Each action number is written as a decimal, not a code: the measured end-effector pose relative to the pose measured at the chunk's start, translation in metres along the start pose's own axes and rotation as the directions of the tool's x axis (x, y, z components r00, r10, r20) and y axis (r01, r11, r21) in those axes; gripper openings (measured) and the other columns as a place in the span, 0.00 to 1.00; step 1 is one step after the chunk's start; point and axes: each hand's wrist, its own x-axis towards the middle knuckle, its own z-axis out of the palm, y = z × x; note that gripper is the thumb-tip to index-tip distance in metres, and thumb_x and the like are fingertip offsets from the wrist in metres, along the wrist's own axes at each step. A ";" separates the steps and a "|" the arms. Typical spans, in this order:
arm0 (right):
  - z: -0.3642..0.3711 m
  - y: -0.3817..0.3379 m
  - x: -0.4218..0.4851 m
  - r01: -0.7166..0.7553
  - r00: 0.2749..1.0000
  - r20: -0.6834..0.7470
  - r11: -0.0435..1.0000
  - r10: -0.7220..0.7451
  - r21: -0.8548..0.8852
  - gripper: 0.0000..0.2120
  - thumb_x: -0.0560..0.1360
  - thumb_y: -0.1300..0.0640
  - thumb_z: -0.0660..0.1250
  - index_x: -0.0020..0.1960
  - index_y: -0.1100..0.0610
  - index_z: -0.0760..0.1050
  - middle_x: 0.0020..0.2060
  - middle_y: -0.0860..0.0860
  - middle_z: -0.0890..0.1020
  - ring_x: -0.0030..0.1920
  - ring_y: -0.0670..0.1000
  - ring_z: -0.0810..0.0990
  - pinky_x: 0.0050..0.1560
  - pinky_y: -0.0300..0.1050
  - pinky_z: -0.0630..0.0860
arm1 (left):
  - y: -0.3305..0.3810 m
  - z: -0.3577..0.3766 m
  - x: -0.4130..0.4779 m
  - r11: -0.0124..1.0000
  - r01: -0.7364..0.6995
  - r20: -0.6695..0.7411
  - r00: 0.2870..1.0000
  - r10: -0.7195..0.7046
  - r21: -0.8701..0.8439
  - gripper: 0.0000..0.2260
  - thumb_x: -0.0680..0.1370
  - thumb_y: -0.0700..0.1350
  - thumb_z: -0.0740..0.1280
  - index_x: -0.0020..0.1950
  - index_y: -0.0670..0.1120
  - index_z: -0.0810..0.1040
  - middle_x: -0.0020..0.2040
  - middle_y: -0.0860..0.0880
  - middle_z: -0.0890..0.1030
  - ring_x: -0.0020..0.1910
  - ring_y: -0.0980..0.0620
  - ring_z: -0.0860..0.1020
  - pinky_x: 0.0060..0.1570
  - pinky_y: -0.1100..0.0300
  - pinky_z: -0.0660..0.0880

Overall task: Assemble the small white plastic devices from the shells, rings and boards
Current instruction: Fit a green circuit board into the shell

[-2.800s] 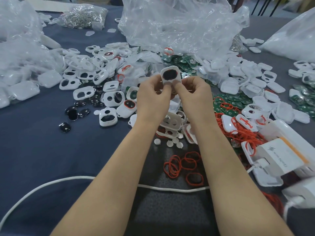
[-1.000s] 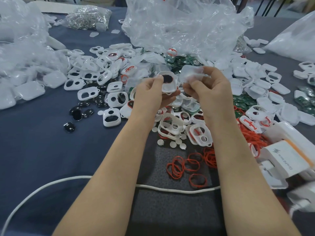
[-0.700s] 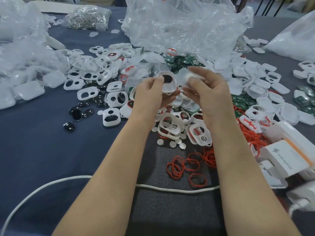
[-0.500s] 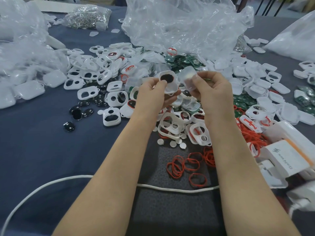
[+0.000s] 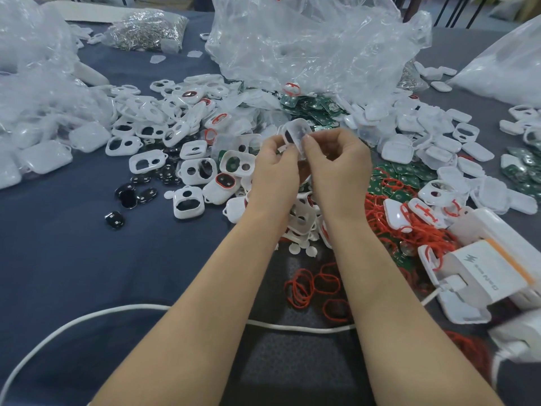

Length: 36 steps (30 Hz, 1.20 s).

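Note:
My left hand point(image 5: 275, 168) and my right hand point(image 5: 336, 165) meet above the middle of the table. Together they pinch a small white shell with a dark insert point(image 5: 288, 136) and a clear plastic cover point(image 5: 299, 133) laid against its front. The fingers hide the lower half of both pieces. White shells with cut-outs point(image 5: 193, 171) are spread to the left. Red rings point(image 5: 310, 285) lie near my forearms, and green boards point(image 5: 316, 109) are heaped behind my hands.
Big clear plastic bags point(image 5: 307, 45) stand at the back and left. Black inserts point(image 5: 128, 197) lie on the blue cloth. A white boxed device point(image 5: 486, 268) sits at the right. A white cable point(image 5: 87, 317) crosses under my forearms.
My right hand picked up a clear cover and brought it leftward onto the shell held by my left hand. Both hands have now closed together on the two pieces.

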 end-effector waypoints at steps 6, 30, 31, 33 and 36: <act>0.001 0.004 0.000 0.098 0.993 -0.055 0.988 -0.105 -0.117 0.04 0.74 0.59 0.68 0.42 0.53 0.75 0.31 0.40 0.75 0.34 0.40 0.73 0.39 0.31 0.68 | 0.000 0.001 -0.004 1.000 -0.018 0.008 1.000 0.018 0.003 0.12 0.81 0.36 0.57 0.64 0.37 0.71 0.53 0.39 0.79 0.46 0.48 0.79 0.44 0.61 0.77; -0.015 0.001 0.010 -0.028 0.998 -0.063 0.997 0.032 0.073 0.03 0.78 0.56 0.64 0.48 0.54 0.75 0.39 0.46 0.77 0.36 0.38 0.74 0.40 0.29 0.72 | 0.013 -0.012 -0.002 0.995 -0.092 -0.038 0.995 0.090 -0.046 0.03 0.81 0.35 0.60 0.54 0.39 0.72 0.43 0.43 0.81 0.34 0.55 0.83 0.38 0.64 0.80; -0.022 0.003 0.015 -0.048 0.990 -0.126 0.997 0.056 0.067 0.03 0.78 0.57 0.63 0.49 0.54 0.75 0.39 0.46 0.78 0.36 0.39 0.74 0.39 0.28 0.71 | 0.016 -0.015 -0.002 0.994 -0.099 -0.044 0.994 0.097 -0.044 0.04 0.82 0.35 0.60 0.54 0.40 0.72 0.44 0.42 0.82 0.34 0.55 0.83 0.38 0.65 0.80; -0.035 0.008 0.025 -0.096 0.977 -0.193 0.995 0.093 -0.006 0.06 0.78 0.59 0.62 0.52 0.54 0.76 0.41 0.47 0.79 0.38 0.40 0.74 0.39 0.29 0.71 | 0.019 -0.020 0.000 0.993 -0.116 -0.061 0.992 0.113 -0.039 0.05 0.82 0.35 0.59 0.54 0.41 0.73 0.46 0.40 0.82 0.35 0.55 0.83 0.38 0.65 0.80; -0.042 0.018 0.031 -0.132 0.991 -0.075 0.948 0.114 -0.291 0.11 0.78 0.61 0.60 0.57 0.53 0.77 0.47 0.45 0.79 0.45 0.41 0.76 0.46 0.31 0.69 | 0.022 -0.023 0.000 0.991 -0.096 -0.088 0.992 0.088 -0.090 0.06 0.82 0.35 0.59 0.54 0.43 0.74 0.49 0.39 0.81 0.35 0.54 0.83 0.38 0.65 0.79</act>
